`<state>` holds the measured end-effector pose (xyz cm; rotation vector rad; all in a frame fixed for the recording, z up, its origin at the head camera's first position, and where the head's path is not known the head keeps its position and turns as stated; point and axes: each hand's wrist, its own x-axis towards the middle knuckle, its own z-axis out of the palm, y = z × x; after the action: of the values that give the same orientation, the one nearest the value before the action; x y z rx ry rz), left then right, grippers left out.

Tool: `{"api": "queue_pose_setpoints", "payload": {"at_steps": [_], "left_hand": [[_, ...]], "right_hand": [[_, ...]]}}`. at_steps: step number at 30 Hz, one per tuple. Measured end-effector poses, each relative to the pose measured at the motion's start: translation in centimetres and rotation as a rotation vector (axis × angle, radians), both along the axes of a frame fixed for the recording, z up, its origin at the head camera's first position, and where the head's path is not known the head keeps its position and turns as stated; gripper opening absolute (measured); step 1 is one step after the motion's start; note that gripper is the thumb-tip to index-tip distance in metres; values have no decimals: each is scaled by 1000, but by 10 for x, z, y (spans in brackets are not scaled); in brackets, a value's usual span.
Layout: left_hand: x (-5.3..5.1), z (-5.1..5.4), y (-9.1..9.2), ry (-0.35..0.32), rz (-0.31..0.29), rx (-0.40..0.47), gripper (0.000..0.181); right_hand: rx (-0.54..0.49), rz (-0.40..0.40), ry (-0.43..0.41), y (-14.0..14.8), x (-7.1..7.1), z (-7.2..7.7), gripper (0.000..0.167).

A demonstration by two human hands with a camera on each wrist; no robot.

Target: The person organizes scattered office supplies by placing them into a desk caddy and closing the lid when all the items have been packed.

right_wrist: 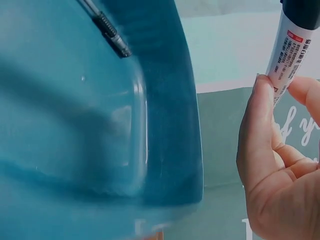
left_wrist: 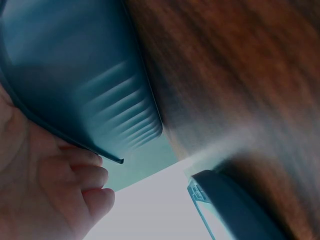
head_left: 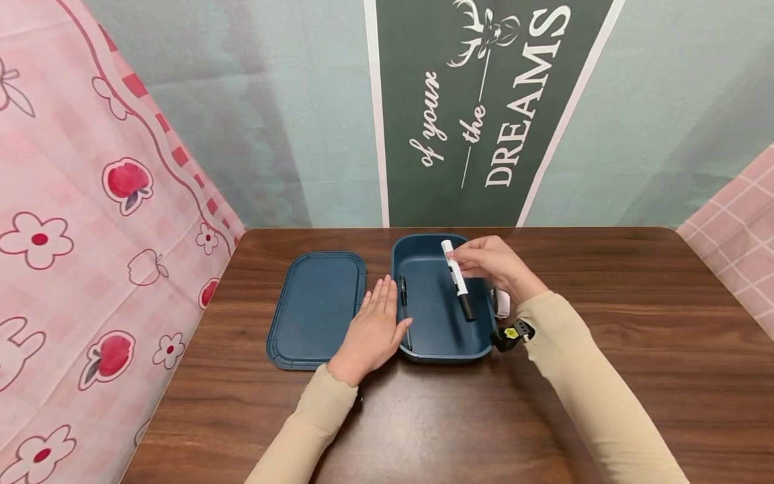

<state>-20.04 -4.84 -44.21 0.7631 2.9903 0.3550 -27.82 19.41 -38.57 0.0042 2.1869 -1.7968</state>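
Between thumb and fingers, my right hand (head_left: 492, 265) pinches a white marker (head_left: 455, 270) with a black cap, tilted over the blue plastic box (head_left: 432, 349). The right wrist view shows printed text and a barcode on the marker (right_wrist: 290, 52). My left hand (head_left: 375, 326) lies with straight fingers along the box's left rim; in the left wrist view its palm and fingers touch the box's outer wall (left_wrist: 100, 75). Inside the box, along its left wall, is a black and clear pen (head_left: 404, 290), partly hidden by the left thumb.
A blue lid (head_left: 317, 302) lies flat on the wooden table (head_left: 635, 323), left of the box. Close against the box's right side is a small white object (head_left: 502, 304), partly hidden by the right arm. Patterned curtains (head_left: 260, 121) hang behind the table.
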Motion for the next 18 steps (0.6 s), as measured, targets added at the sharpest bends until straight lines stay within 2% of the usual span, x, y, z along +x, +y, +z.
{"api": "queue_pose_setpoints", "payload": {"at_steps": [11, 18], "left_hand": [[-1, -1, 1, 21, 1, -2, 67], [-1, -1, 0, 5, 7, -9, 67]], "right_hand": [[34, 45, 16, -24, -4, -8, 36], [34, 27, 26, -39, -7, -12, 31]]}}
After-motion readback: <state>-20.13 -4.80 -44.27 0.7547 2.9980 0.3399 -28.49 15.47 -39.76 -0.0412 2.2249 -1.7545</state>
